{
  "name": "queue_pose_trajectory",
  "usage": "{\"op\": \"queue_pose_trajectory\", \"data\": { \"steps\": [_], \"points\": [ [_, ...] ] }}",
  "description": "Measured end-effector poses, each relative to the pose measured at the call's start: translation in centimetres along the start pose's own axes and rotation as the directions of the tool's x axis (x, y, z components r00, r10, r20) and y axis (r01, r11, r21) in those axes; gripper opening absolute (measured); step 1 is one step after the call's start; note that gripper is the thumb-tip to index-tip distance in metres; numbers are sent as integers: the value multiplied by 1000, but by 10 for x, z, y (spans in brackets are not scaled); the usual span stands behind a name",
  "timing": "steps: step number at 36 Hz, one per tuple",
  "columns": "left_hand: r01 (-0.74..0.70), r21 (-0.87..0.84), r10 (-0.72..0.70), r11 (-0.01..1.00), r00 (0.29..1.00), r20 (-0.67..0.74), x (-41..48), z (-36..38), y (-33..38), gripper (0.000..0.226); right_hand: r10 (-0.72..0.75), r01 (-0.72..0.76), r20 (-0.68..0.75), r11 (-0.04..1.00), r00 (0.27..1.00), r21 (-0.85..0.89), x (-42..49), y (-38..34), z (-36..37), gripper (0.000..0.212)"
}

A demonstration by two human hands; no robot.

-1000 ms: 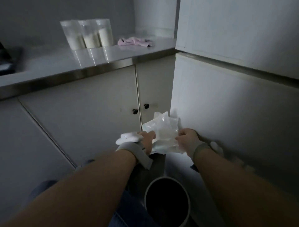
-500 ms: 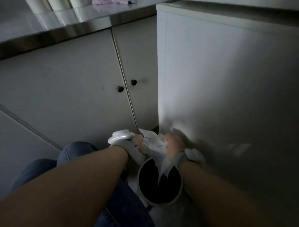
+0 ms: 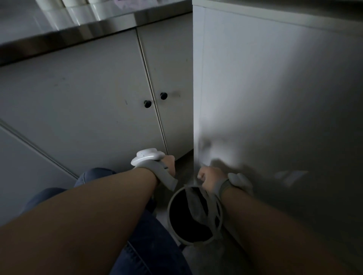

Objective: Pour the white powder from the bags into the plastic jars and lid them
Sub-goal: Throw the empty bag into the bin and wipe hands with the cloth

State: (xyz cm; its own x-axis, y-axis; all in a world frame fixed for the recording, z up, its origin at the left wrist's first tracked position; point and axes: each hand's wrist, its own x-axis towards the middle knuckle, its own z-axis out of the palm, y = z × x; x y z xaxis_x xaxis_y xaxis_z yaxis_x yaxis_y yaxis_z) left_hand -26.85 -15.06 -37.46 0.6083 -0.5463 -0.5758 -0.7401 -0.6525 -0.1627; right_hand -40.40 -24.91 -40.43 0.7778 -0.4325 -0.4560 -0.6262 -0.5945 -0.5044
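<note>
An empty, crumpled clear plastic bag [image 3: 198, 208] hangs down into the mouth of a round waste bin [image 3: 169, 210] on the floor. My right hand [image 3: 208, 177] is curled just above the bin's far rim, and the top of the bag runs up under it. My left hand [image 3: 170, 163] is to the left of the bin, apart from the bag. Its fingers are hidden behind the white wrist device. Only the bottoms of the plastic jars [image 3: 78, 2] show on the counter at the top edge.
Grey cabinet doors with two black knobs [image 3: 164, 95] face me. A tall white cabinet side [image 3: 255, 98] stands close on the right, next to the bin. The steel counter edge [image 3: 68, 37] runs across the top. My jeans-clad knee [image 3: 94, 174] is low on the left.
My view has dropped toward the floor. The bag went from both hands at chest height down into the bin. My left hand has let go and moved away to the left.
</note>
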Motion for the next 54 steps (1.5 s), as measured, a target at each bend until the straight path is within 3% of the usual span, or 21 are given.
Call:
{"op": "queue_pose_trajectory", "data": {
  "steps": [3, 9, 11, 13, 15, 25, 26, 29, 30, 31, 33, 34, 38, 43, 47, 54],
  "points": [
    [-21, -44, 21, 999, 1000, 1, 1, 2, -6, 10, -26, 26, 64, 1000, 998, 10, -1, -3, -3, 34],
    [-1, -122, 0, 993, 1000, -11, 3, 1, -9, 19, -58, 57, 100, 998, 993, 18, -1, -9, -3, 31],
    [10, -173, -13, 985, 1000, -13, 4, 4, -9, 7, -71, 68, 135, 997, 988, 26, -2, -12, -5, 29],
    [18, -210, -37, 977, 995, -90, 0, 8, -5, 34, -81, 78, 122, 996, 989, 32, -1, -14, -5, 28],
    [13, -240, -42, 971, 993, -114, -1, 10, -5, 40, -82, 79, 109, 996, 991, 28, -1, -17, -4, 26],
    [43, -236, -34, 971, 998, 43, 9, -22, -30, 13, -85, 102, 123, 986, 989, -132, 0, -61, -29, 30],
    [67, -238, -55, 969, 997, 55, 12, -25, -31, 26, -86, 103, 119, 985, 989, -142, -1, -67, -33, 30],
    [59, -352, -54, 934, 998, 24, 40, -35, -48, 95, -129, 147, 106, 971, 986, -188, -5, -93, -52, 22],
    [58, -355, -63, 933, 998, -2, 27, -49, -53, 104, -127, 141, 88, 973, 988, -182, -8, -105, -62, 20],
    [25, -356, -37, 934, 999, -29, 4, -66, -54, 91, -135, 145, 66, 969, 989, -198, -8, -113, -69, 20],
    [14, -368, -27, 930, 999, -29, -28, -87, -56, 25, -148, 151, 31, 968, 989, -202, -10, -128, -84, 27],
    [3, -395, -53, 919, 992, -116, -38, -106, -63, 8, -161, 156, -6, 967, 987, -201, -14, -142, -101, 25],
    [-55, -387, -85, 921, 938, -336, -54, -142, -73, 29, -221, 199, -129, 966, 967, -165, -22, -175, -139, 28],
    [-108, -329, -144, 938, 742, -655, -79, -207, -101, 29, -312, 262, -290, 944, 905, -199, -26, -234, -194, 27],
    [-95, -321, -186, 942, 649, -737, -92, -251, -133, 22, -364, 310, -409, 931, 837, -195, -21, -278, -229, 24],
    [-86, -366, -196, 927, 721, -665, -94, -282, -198, 28, -368, 314, -426, 930, 827, -193, 3, -323, -256, 23]
  ]
}}
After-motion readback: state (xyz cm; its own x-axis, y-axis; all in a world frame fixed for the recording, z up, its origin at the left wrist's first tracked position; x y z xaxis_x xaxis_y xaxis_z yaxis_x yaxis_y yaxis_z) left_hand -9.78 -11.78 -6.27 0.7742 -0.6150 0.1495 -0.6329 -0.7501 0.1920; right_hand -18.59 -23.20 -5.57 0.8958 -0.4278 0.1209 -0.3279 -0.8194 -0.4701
